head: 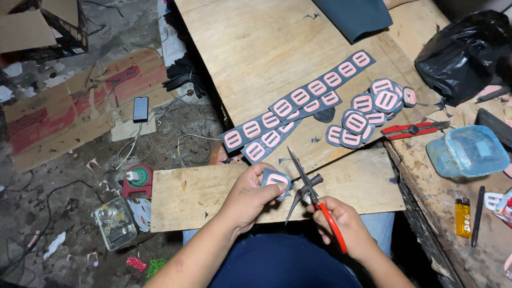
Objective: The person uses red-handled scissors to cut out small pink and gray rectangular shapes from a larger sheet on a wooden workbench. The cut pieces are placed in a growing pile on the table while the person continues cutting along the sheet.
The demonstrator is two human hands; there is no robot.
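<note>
Left hand (249, 198) over small plywood board (181, 197), fingers pinching dark rubber patch with pink centre (277, 182). Just right: red-handled scissors (314, 197), blades open, points near patch edge. Right hand (344, 226) fingers curled through scissor loops. Beyond, on larger plywood (250, 48): uncut patch strips (298, 101), pile of cut patches (368, 114), red utility knife (413, 129), blue plastic container (469, 151).

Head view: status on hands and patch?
Left hand pinching grey-pink patch. Right hand holding red scissors, blades open at patch edge. Nothing in the way.
</note>
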